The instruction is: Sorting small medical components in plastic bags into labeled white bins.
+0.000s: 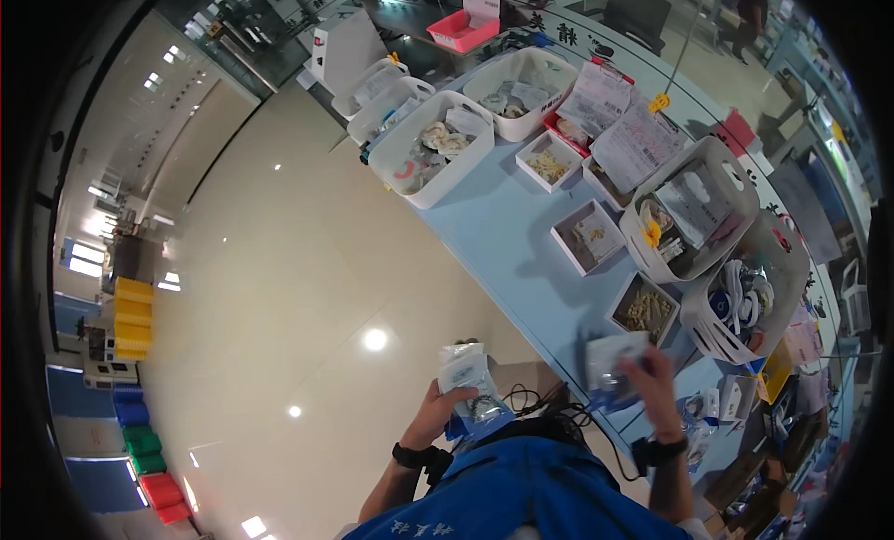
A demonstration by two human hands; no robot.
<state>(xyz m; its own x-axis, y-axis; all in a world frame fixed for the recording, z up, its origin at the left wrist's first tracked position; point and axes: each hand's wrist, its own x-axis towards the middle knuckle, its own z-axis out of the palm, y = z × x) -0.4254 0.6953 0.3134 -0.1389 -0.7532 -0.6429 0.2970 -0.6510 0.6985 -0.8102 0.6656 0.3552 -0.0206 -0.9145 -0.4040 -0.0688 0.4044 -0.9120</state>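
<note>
My left hand (436, 411) is closed around a clear plastic bag (468, 371) with blue at its lower end, held in front of my body beside the table. What lies inside the bag is too small to make out, though part of it looks dark. Over the table's near edge, my right hand (655, 384) grips another clear plastic bag (610, 365), blurred by motion and also blue at the bottom. Just beyond that bag stands a small white box (615, 309) of brass-coloured parts (647, 312).
The light blue table (484, 219) carries white baskets (433, 188) of bagged items, a basket of cables (694, 321), small open boxes (587, 261) and paper sheets (638, 149). More plastic bags (698, 414) lie to my right. Black cables (526, 396) hang near my waist.
</note>
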